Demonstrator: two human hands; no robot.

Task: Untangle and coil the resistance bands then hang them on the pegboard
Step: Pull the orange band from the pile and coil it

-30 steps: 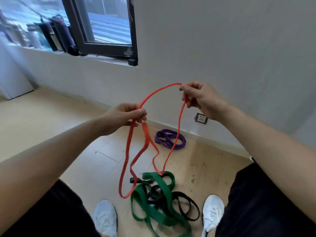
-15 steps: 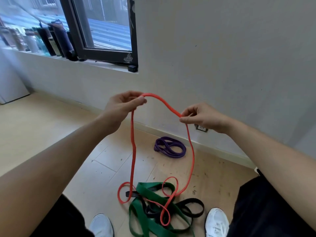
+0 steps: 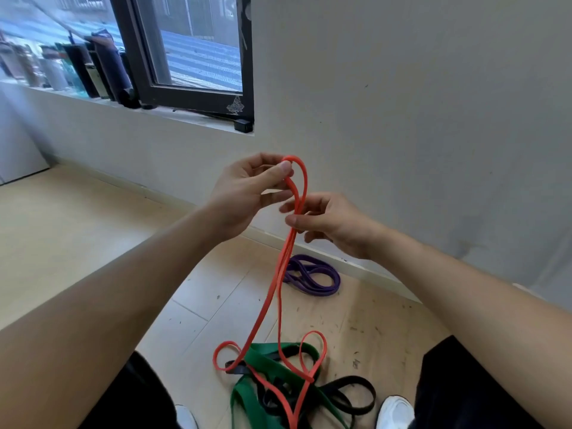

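Observation:
A thin red resistance band (image 3: 272,292) hangs doubled from both hands. My left hand (image 3: 247,193) pinches its top fold between thumb and fingers. Just below, my right hand (image 3: 328,221) pinches both strands together. The band's lower loops lie on a tangled pile of a wide green band (image 3: 266,370) and a black band (image 3: 349,394) on the floor between my feet. A purple band (image 3: 312,275), loosely coiled, lies on the floor near the wall. No pegboard is in view.
A grey wall with a baseboard stands straight ahead. A dark-framed window (image 3: 188,57) sits up left, with bottles on its sill (image 3: 93,69). My white shoes (image 3: 394,411) flank the pile on a light wood floor (image 3: 62,230).
My right hand has moved left until it sits just under my left hand, folding the red band into two close strands. The band's lower end stays on the pile.

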